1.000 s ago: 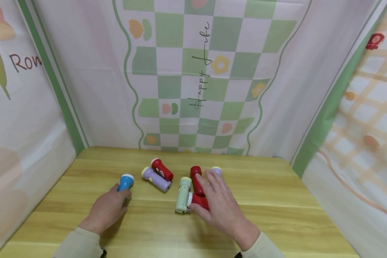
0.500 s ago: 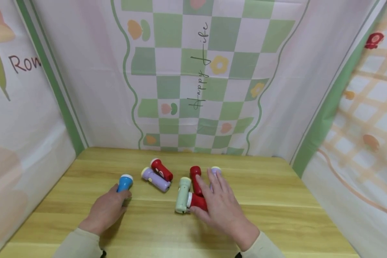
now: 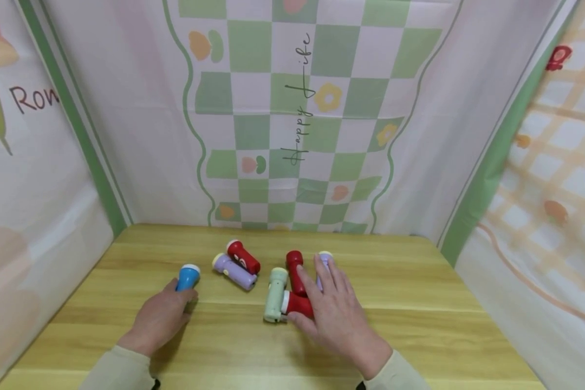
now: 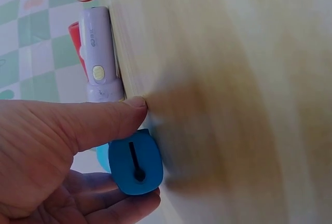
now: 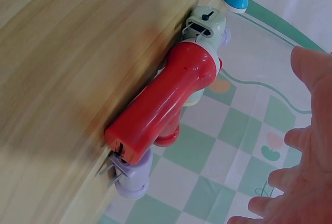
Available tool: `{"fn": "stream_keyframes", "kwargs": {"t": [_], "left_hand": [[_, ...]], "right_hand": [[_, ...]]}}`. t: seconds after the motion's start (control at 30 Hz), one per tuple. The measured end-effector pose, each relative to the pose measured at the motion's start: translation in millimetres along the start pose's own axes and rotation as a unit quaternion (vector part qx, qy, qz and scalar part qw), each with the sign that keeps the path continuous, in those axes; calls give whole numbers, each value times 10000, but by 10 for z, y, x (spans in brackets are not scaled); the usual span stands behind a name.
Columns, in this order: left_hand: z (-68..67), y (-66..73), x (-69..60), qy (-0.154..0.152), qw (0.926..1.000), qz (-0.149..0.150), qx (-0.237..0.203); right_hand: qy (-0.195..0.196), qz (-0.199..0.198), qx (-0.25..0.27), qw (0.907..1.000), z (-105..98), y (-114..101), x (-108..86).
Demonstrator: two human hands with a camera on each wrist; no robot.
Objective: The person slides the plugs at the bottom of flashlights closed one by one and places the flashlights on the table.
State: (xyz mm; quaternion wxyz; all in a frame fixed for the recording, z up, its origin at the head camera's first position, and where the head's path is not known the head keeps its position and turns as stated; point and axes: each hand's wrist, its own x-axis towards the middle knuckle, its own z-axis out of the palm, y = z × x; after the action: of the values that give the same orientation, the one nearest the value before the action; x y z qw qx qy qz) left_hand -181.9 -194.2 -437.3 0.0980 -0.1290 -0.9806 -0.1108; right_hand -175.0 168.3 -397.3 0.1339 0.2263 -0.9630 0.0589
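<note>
My left hand holds a blue flashlight with a white rim at the table's left; its slotted tail end faces the left wrist view, between thumb and fingers. The right hand hovers with fingers spread over a group of flashlights. Below it lies a red flashlight with a white rim, its head near the tail of a mint green flashlight. Behind stands or lies a darker red flashlight. A purple flashlight is partly covered by the right fingers in the head view; metal prongs stick out of its tail.
Left of centre, a purple flashlight with a yellow rim lies against a red flashlight with a white rim. They rest on a wood-grain table. Patterned cloth hangs behind the table and on both sides.
Over the last second the right hand shifts slightly right, and more of the purple flashlight under its fingers shows. The left hand keeps the blue flashlight in about the same place.
</note>
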Motion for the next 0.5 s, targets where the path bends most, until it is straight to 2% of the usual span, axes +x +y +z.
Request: {"fn": "stream_keyframes", "kwargs": {"t": [0.17, 0.33, 0.5], "left_hand": [[-10, 17, 3, -7, 9999, 1, 137], [-11, 30, 19, 375, 9985, 223, 336], [-21, 69, 73, 612, 9968, 339, 378]], "right_hand": [[-37, 6, 34, 10000, -19, 4, -3], [-68, 17, 20, 10000, -34, 14, -8], [-91, 53, 17, 9999, -41, 27, -15]]}}
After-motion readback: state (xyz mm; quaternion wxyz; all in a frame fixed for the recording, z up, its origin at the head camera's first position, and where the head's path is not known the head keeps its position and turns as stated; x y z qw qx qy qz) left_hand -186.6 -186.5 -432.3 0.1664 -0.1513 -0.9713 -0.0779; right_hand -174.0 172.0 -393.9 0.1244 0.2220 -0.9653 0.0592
